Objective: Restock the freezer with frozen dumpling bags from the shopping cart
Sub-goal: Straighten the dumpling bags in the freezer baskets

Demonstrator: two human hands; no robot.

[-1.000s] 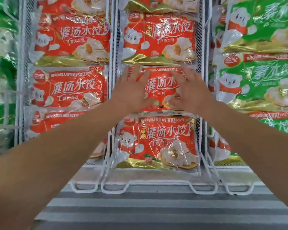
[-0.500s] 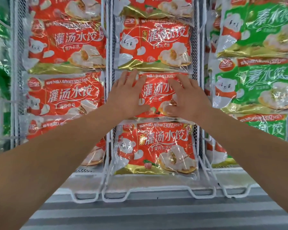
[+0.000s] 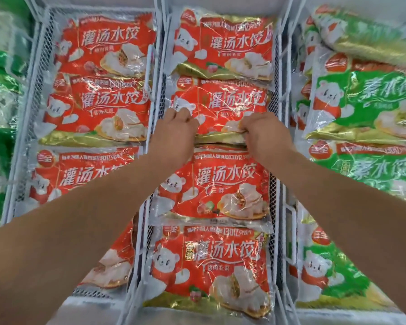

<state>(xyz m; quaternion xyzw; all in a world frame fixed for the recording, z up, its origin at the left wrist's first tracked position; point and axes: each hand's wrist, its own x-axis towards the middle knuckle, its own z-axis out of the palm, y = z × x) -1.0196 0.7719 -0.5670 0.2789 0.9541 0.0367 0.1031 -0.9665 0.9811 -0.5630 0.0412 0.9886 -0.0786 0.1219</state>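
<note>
Head view. Open freezer seen from above, split by white wire baskets [image 3: 150,73] into columns that run from 6 to 12 o'clock. Column at 9 o'clock: red dumpling bags, overlapping like shingles. Far edge beyond it, still toward 9 o'clock: blurred green packs [image 3: 0,95]. Column at 3 o'clock: green-and-white dumpling bags [image 3: 361,106], several tilted; the one at the top of that column lies askew.

Centre column: four red bags visible, stacked in a row. Front bag [image 3: 211,270] at 6 o'clock, next bag [image 3: 220,186] just above it, partly overlapping. Rear bag [image 3: 225,48] at 12 o'clock.

The bag being handled, the third red bag [image 3: 234,102], sits in the centre basket just past frame centre toward 12 o'clock, between the rear bag and the second one. Its lower gold edge looks lifted slightly off the bag below, though the glare on the foil makes this uncertain.

Left hand [image 3: 176,127]: fingers curled, grip clenched on the bag's near left edge, knuckles up. Right hand [image 3: 260,130]: fingers curled under the bag's lower right gold seam, pinching it. Both forearms reach in from 7 and 4 o'clock across the lower bags. The hands are apart, one at each lower corner of the same bag.
</note>
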